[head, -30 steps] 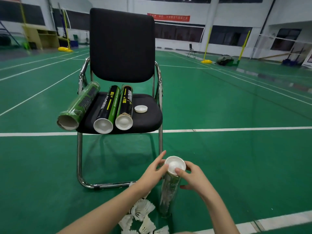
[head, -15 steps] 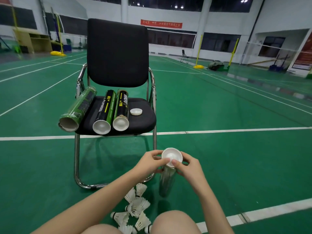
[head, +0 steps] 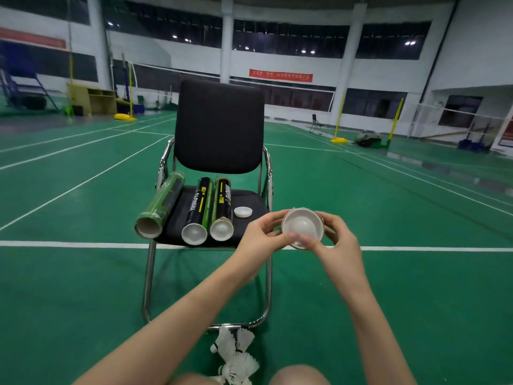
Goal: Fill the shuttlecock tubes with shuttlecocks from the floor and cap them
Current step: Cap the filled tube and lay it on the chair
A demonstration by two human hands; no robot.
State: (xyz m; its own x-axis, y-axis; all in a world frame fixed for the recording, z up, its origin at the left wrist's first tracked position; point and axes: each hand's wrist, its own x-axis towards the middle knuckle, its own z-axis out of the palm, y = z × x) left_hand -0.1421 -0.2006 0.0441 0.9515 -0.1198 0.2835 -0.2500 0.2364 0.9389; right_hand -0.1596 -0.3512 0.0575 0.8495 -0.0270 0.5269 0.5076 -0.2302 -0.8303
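I hold a shuttlecock tube up end-on toward the camera, so only its white cap (head: pixel 303 227) shows. My left hand (head: pixel 261 241) and my right hand (head: pixel 337 243) grip the tube's end from either side, both thumbs pressing on the cap's lower rim. On the black chair (head: pixel 219 129) lie three tubes: an uncapped green one (head: pixel 161 204) at the left, and two black ones with white caps (head: pixel 198 208) (head: pixel 222 208). A loose white cap (head: pixel 243 212) lies on the seat beside them. Several white shuttlecocks (head: pixel 236 354) lie on the floor by my knees.
The chair's chrome frame (head: pixel 148 276) stands on the green court floor just in front of me, with a white court line (head: pixel 69 243) running across behind it. Net posts with yellow bases (head: pixel 125 117) and a wooden shelf (head: pixel 91 100) stand far back.
The tube has been lifted from standing on the floor and tipped toward the camera. Both hands rose with it to seat height, and my view tilted up.
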